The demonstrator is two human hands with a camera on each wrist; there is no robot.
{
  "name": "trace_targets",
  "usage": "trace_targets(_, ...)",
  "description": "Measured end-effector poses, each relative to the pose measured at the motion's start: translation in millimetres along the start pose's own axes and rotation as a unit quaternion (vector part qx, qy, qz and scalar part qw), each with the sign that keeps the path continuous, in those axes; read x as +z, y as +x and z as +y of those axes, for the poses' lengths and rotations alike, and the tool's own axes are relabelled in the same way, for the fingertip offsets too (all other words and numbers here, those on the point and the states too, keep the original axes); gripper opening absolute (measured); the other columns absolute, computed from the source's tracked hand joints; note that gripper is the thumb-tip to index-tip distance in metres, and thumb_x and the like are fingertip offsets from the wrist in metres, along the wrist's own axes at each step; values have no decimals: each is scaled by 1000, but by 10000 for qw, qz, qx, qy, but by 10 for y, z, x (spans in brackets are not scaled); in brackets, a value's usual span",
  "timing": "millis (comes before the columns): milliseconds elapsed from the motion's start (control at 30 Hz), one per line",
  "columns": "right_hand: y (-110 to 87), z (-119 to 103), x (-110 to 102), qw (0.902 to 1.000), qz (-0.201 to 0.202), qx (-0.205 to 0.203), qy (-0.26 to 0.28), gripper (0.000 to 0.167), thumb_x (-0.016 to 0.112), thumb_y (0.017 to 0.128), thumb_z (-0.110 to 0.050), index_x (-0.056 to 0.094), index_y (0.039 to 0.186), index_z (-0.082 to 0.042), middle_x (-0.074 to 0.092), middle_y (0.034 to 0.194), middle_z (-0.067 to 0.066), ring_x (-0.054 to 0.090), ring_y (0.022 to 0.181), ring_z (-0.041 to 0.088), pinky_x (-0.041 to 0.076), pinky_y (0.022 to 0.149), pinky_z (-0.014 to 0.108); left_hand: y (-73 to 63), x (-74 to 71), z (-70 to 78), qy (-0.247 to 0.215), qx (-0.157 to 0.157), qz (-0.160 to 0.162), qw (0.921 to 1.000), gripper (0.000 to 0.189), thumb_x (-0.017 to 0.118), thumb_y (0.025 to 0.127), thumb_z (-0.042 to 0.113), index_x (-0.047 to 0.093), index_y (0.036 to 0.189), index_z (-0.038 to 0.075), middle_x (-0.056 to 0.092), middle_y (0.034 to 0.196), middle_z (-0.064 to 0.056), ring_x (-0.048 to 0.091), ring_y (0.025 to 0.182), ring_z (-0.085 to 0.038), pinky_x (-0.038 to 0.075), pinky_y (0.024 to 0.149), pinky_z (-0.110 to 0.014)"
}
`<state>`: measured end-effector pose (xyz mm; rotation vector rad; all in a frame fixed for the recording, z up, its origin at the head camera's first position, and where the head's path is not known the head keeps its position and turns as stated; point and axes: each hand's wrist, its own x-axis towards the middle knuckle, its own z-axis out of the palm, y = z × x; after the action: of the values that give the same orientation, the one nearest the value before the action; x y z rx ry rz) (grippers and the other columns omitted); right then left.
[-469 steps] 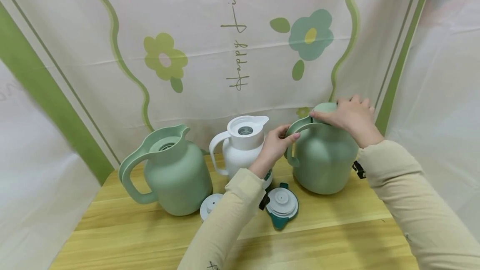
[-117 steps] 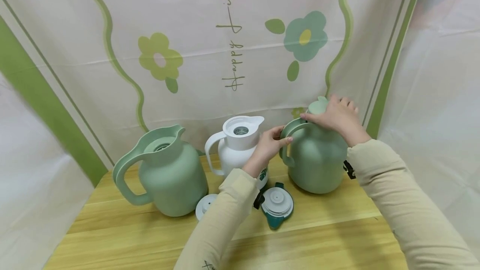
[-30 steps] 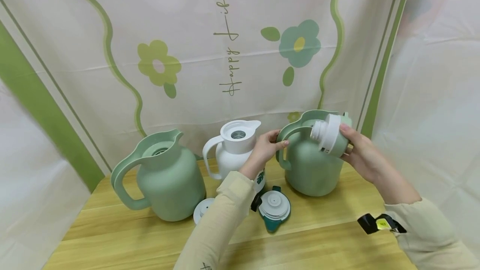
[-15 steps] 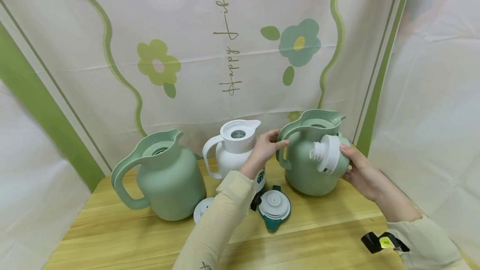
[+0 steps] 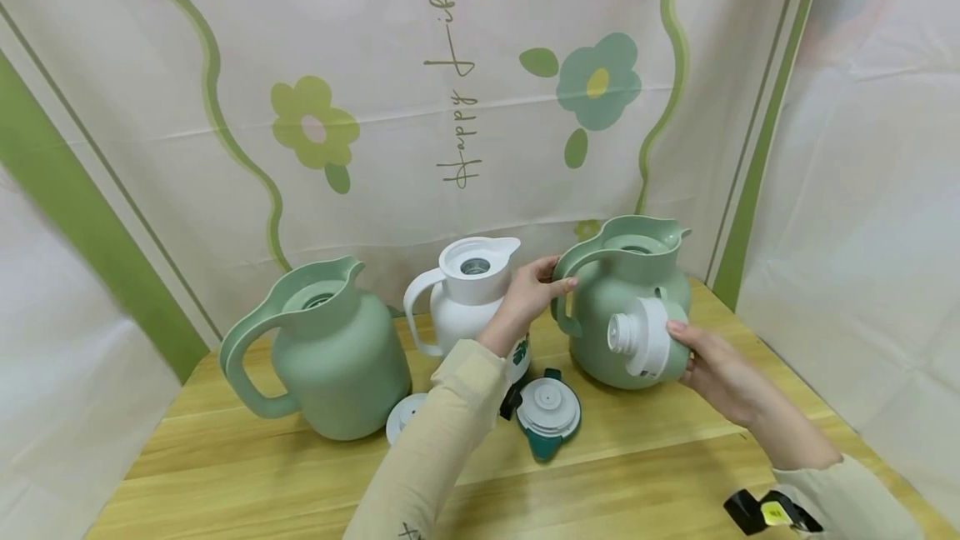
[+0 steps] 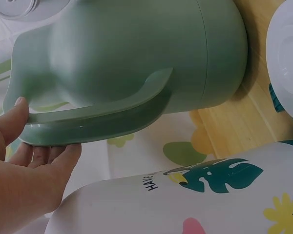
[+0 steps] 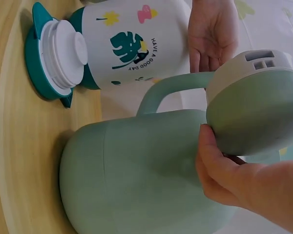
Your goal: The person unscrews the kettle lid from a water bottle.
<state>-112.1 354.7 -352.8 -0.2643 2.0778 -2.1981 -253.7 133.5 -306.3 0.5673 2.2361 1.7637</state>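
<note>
My left hand (image 5: 531, 294) grips the handle (image 6: 95, 117) of the right-hand green thermos jug (image 5: 596, 298), thumb on one side and fingers on the other. The jug stands upright, its mouth uncovered. In front of its body, my right hand (image 5: 723, 369) holds the green-and-white stopper lid (image 5: 647, 340) by its green cap. The lid is tipped sideways, its white threaded end facing left. The right wrist view shows the cap's rounded green side (image 7: 259, 109) and the thumb and fingers around its edge.
A white jug (image 5: 465, 315) without a lid stands mid-table, partly behind the left forearm. Another uncovered green jug (image 5: 337, 373) is at left. A teal-and-white lid (image 5: 550, 411) and a pale lid (image 5: 401, 415), partly hidden by the sleeve, lie on the wooden table (image 5: 637, 473).
The right hand, earlier on top of the right green jug, has taken its lid off and lowered it in front of the jug. The left hand has kept its grip on the handle.
</note>
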Motion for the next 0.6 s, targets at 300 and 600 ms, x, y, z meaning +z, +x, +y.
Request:
trace_targets(300, -17, 86, 0, 9995, -119, 308, -3, 30, 22, 103, -32, 50, 115, -32, 56, 107, -13, 55, 98, 4, 48, 87, 22, -9, 1, -6, -25, -31, -18, 10000, 45, 67, 90, 18, 57, 133, 11, 64, 126, -9, 59, 116, -23, 51, 95, -35)
trace_targets(600, -61, 210, -72, 9980, -520, 119, 345, 33, 14, 103, -34, 33, 129, -38, 47, 119, -12, 53, 107, 5, 47, 93, 23, -10, -18, -11, -50, 3, -67, 10000, 44, 67, 89, 18, 57, 132, 11, 64, 126, -9, 60, 116, -22, 51, 95, -33)
